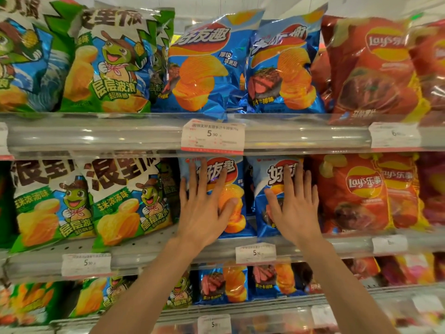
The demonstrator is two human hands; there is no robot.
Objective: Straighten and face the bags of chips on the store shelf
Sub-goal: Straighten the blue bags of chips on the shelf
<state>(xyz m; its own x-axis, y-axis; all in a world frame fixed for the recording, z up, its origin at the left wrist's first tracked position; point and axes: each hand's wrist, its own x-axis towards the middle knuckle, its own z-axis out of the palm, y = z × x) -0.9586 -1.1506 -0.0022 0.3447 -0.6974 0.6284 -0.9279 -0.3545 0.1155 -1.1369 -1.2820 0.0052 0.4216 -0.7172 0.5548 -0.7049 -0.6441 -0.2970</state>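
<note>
Two blue chip bags stand side by side on the middle shelf [149, 247]. My left hand [204, 203] lies flat with spread fingers on the front of the left blue bag [237, 213]. On the right blue bag [262, 186] my right hand [295, 203] presses the same way, fingers straight and pointing up. Both bags stand upright with their fronts facing out. The hands cover much of each bag's picture.
Green bags [125, 201] stand left of the blue ones, red bags [356, 191] to the right. The top shelf holds the same three kinds, with a price tag [213, 136] on its clear rail. More bags fill the shelf below [224, 285].
</note>
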